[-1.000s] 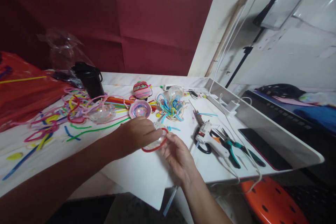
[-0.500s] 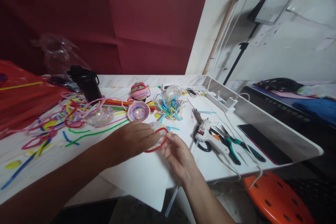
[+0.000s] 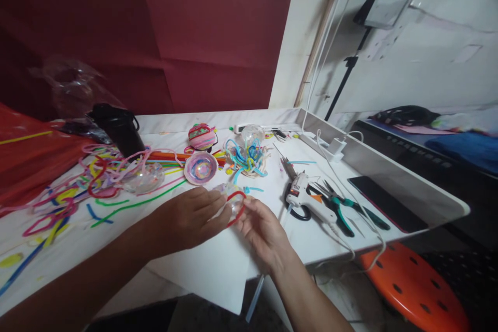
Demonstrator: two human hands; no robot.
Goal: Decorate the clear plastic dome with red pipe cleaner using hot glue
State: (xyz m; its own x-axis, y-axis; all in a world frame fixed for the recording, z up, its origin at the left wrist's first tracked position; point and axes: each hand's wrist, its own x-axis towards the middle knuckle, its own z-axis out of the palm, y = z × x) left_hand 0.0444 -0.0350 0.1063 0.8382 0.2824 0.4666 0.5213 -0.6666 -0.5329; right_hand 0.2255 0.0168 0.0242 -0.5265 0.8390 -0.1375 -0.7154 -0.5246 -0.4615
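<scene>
Between my hands is a clear plastic dome [image 3: 225, 188], with a red pipe cleaner [image 3: 241, 209] bent along its edge. My left hand [image 3: 190, 218] reaches over from the left with its fingers closed on the pipe cleaner, hiding much of the dome. From the right and below, my right hand [image 3: 262, 228] grips the dome's edge and the pipe cleaner between thumb and fingers. Just beyond them stands a small painted bowl [image 3: 201, 167]. Blue pipe cleaners [image 3: 249, 158] lie tangled behind the dome, with another clear dome [image 3: 252, 135] at their back.
A white glue gun [image 3: 307, 194] with a trailing cable and green-handled pliers [image 3: 342, 212] lie on the right, beside a dark phone [image 3: 383, 202]. Loose pipe cleaners [image 3: 103, 171] and a black flask [image 3: 119, 127] crowd the left. White paper [image 3: 218, 275] overhangs the front edge.
The camera view has turned slightly right, so the table's contents sit further left. My left hand has shifted a little along the red pipe cleaner; my right hand keeps its hold.
</scene>
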